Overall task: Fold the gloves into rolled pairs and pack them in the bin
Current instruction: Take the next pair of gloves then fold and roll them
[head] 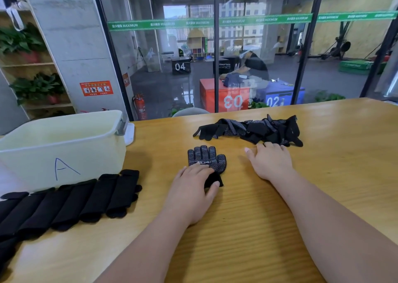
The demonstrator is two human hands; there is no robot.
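Observation:
A black glove with white grip dots (pixel 204 156) lies flat, palm up, on the wooden table (pixel 323 175), fingers pointing away from me. My left hand (pixel 191 188) rests on its cuff end with the thumb beside the cuff. My right hand (pixel 269 162) reaches to the near edge of a loose pile of dotted black gloves (pixel 252 129), fingertips touching it. Whether those fingers grip a glove cannot be told. The pale plastic bin marked "A" (pixel 64 153) stands at the left, and nothing shows inside it.
A row of several black gloves laid side by side (pixel 71 200) lies in front of the bin along the table's left edge. A glass wall runs behind the table. Bare tabletop stretches to the right and toward me.

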